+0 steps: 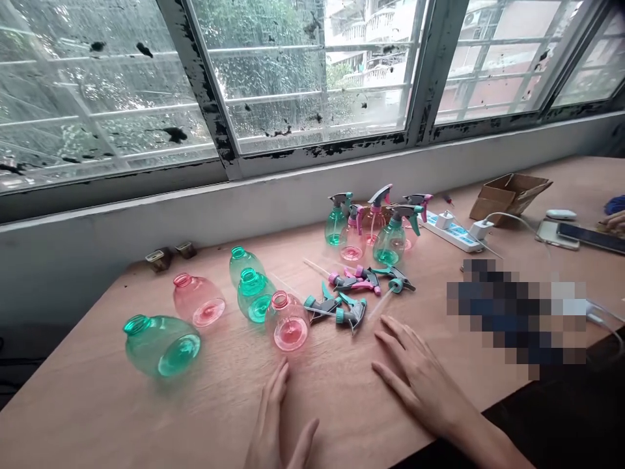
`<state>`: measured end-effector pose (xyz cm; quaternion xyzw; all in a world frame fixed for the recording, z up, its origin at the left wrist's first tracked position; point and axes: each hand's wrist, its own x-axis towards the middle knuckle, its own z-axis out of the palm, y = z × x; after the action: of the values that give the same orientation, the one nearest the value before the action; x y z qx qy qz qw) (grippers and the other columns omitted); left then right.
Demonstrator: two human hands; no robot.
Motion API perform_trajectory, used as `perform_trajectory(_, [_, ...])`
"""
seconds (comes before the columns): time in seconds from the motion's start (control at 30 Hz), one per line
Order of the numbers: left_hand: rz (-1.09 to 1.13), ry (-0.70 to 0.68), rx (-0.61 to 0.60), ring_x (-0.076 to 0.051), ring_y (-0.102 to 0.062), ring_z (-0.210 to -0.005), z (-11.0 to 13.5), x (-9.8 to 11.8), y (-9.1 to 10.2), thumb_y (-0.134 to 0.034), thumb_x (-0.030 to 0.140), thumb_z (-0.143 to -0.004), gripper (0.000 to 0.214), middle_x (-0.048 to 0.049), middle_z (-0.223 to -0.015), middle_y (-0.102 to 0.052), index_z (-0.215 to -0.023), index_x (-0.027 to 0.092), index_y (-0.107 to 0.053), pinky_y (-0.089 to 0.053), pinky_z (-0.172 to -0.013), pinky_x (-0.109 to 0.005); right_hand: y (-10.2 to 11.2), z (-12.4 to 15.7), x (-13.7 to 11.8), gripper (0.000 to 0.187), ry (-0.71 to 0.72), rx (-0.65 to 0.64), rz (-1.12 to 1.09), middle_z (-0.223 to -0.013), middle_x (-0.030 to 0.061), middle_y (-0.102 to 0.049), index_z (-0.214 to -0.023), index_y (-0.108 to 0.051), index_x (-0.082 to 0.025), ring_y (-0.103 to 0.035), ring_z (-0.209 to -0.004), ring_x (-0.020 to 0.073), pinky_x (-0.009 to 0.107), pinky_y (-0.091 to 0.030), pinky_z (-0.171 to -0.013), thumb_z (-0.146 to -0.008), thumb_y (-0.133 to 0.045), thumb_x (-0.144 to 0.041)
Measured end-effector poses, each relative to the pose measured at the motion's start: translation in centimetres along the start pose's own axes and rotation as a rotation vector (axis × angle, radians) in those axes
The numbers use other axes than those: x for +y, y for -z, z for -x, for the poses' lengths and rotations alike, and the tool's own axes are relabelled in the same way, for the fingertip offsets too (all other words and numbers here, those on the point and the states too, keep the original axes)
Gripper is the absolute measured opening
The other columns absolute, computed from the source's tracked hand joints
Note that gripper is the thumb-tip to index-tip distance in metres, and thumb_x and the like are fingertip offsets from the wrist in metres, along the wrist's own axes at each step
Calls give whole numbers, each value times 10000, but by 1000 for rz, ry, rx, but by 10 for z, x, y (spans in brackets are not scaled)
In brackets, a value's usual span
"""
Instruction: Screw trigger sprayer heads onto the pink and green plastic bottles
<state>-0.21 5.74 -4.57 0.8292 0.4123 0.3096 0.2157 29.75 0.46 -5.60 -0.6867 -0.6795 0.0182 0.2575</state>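
My left hand (pixel 274 426) lies flat and open on the wooden table (pixel 88 404), fingers pointing at a pink bottle (pixel 289 321) without a cap. My right hand (pixel 415 372) rests open on the table, fingers spread, just below a pile of loose spray trigger heads (pixel 351 294). Neither hand holds anything. More capless bottles lie to the left: a large green one (pixel 163 345), a pink one (pixel 198 301) and two green ones (pixel 251 286). Several assembled spray bottles (pixel 374 225) stand behind the trigger heads.
A white power strip (pixel 452 231) with plugged chargers lies at the back right, beside an open cardboard box (pixel 510 193). A phone (pixel 588 236) and another person's hand (pixel 616 223) are at the far right. Two small dark cups (pixel 170 255) sit by the wall under the window.
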Motion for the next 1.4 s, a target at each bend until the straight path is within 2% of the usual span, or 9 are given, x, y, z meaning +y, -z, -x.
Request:
perform_trajectory(0.27, [-212, -58, -95, -352, -442, -1445, 2, 28, 6, -586, 276, -972, 782, -119, -1616, -390, -1606, 331, -131, -478, -1118, -541, -1, 6, 6, 389, 61, 22, -28, -1565, 163, -446, -1332, -571, -201, -384, -1456, 360, 598, -434, -1132, -1012, -497, -410])
perform_trajectory(0.5, [-368, -158, -246, -363, -436, -1446, 3, 36, 7, -551, 407, -1002, 539, -130, -1570, -470, -1500, 254, -412, -432, -1123, -636, 3, 9, 9, 357, 139, 7, -49, -1618, 152, -326, -1315, -609, -234, -348, -1468, 361, 597, -427, -1134, -1020, -496, -399])
perform_trajectory(0.73, [-293, -149, -292, -317, -423, -1460, 3, 45, 10, -557, 382, -1006, 458, -113, -1552, -495, -1438, 254, -474, -329, -1202, -622, 2, 12, 12, 376, 156, -9, -55, -1593, 169, -354, -1317, -626, -231, -381, -1444, 379, 620, -422, -1125, -1022, -488, -419])
perform_trajectory(0.83, [-170, -87, -153, -302, -435, -1453, 5, 47, 20, -580, 329, -997, 483, -80, -1559, -486, -1456, 308, -432, -282, -1217, -632, 3, 12, 12, 373, 163, -11, -59, -1587, 175, -360, -1299, -642, -225, -394, -1436, 375, 608, -429, -1123, -1027, -477, -420])
perform_trajectory(1.0, [37, 64, 432, -303, -581, -1313, -1, 46, 72, -647, 347, -953, 441, -70, -1410, -611, -1376, 304, -532, -438, -1148, -541, 4, 10, 11, 407, 175, -8, -47, -1591, 183, -371, -1344, -593, -197, -380, -1448, 369, 591, -423, -1135, -1025, -479, -422])
perform_trajectory(1.07, [68, 97, 608, -298, -607, -1271, -7, 43, 91, -652, 365, -948, 464, -77, -1392, -612, -1385, 287, -518, -470, -1119, -516, 3, 9, 11, 429, 177, -3, -46, -1575, 185, -407, -1371, -563, -189, -369, -1458, 366, 584, -411, -1147, -1019, -489, -422])
perform_trajectory(1.17, [42, 163, 488, -310, -596, -1281, -15, 34, 94, -640, 430, -941, 494, -92, -1409, -594, -1393, 287, -497, -498, -1077, -518, 2, 11, 10, 460, 175, 14, -54, -1530, 178, -481, -1414, -515, -196, -409, -1441, 359, 573, -405, -1154, -1009, -504, -414])
perform_trajectory(1.3, [-191, 163, 182, -399, -355, -1478, -20, 23, 58, -656, 486, -910, 906, -225, -1588, -368, -1585, 221, -113, -364, -1148, -617, 3, 13, 9, 516, 146, 83, -74, -1527, 160, -486, -1465, -438, -227, -434, -1426, 354, 566, -409, -1146, -989, -531, -404])
perform_trajectory(1.4, [-353, 158, 93, -433, -345, -1477, -25, 23, 32, -603, 526, -928, 919, -281, -1574, -370, -1585, 155, -80, -380, -1131, -616, 9, 2, 12, 480, 146, 145, -46, -1502, 158, -506, -1448, -447, -219, -473, -1391, 340, 532, -438, -1115, -1007, -497, -400])
